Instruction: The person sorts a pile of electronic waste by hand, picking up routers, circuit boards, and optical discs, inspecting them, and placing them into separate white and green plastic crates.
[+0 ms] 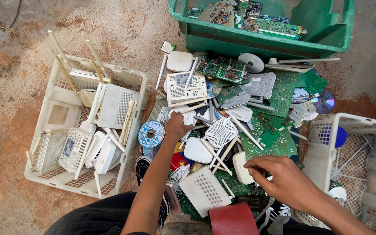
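Left hand [177,126]: clenched on a white router shell [187,116] atop the floor pile, blue disc [151,134] just left. Right hand [283,178]: fingertips pinching a white router casing [241,167], green circuit boards [268,143] just beyond; sorting crates flank both.

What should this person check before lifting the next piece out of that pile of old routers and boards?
1. Left hand on one piece only: cannot tell; it rests among discs and router shells.
2. Right hand has a grip: cannot tell; fingertips touch a small white casing.
3. Antennas not tangled: not ok; they cross other pieces.
4. White crate has room: ok; a bare corner shows.
5. Green bin in reach: cannot tell.
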